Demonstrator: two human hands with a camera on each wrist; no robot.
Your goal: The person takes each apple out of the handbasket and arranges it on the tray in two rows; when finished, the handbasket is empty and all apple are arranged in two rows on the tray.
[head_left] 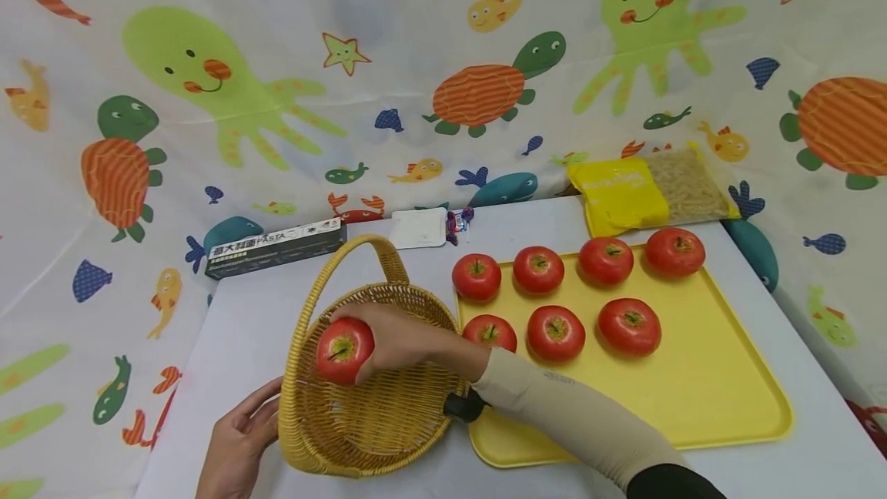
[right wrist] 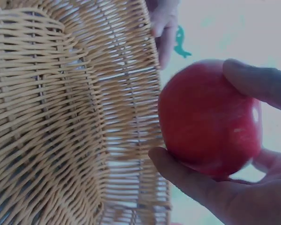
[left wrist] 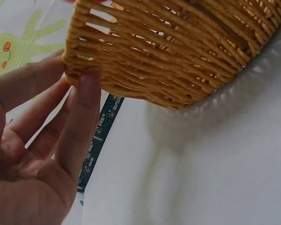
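Observation:
A red apple (head_left: 345, 350) is gripped in my right hand (head_left: 398, 341), above the inside of a woven basket (head_left: 381, 426) with a tall handle. In the right wrist view, thumb and fingers curl round the apple (right wrist: 210, 119), close to the basket's woven side (right wrist: 126, 93). My left hand (head_left: 239, 437) is at the basket's left edge. The left wrist view shows the thumb and fingertips of this left hand (left wrist: 42, 126) pinching the basket's rim (left wrist: 77, 47). Bare weave shows across the basket's bottom.
Right of the basket lies a yellow tray (head_left: 721, 376) with several red apples (head_left: 557, 333). Behind stand a black pasta box (head_left: 277, 247), a white flat packet (head_left: 418, 229), small wrapped sweets (head_left: 459, 225) and a yellow bag of pasta (head_left: 651, 187). A sea-animal curtain (head_left: 388, 37) hangs behind the table.

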